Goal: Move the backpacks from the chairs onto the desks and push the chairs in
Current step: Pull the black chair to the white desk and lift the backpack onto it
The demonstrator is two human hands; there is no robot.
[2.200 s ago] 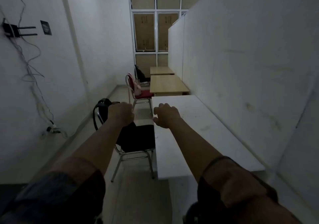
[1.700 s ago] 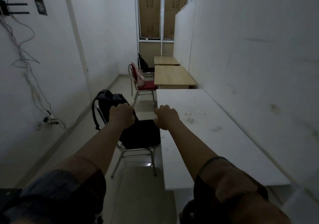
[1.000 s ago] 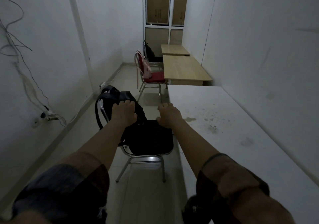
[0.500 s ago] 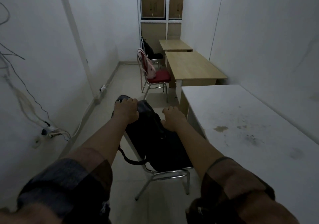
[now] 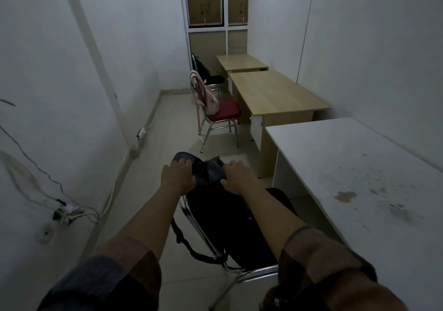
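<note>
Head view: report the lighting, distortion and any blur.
Head view: dim, flat room light, corners darkened; wide-angle bending bows the walls and stretches the forearms; left hand and right hand on the black backpack look sharp, though its dark fabric loses detail.

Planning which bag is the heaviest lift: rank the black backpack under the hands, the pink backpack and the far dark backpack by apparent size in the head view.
1. black backpack
2. pink backpack
3. far dark backpack

Nearness to the camera inflates the first; true sizes stay unsure.

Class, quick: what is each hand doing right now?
Left hand: closed on the backpack top.
Right hand: closed on the backpack top.
</note>
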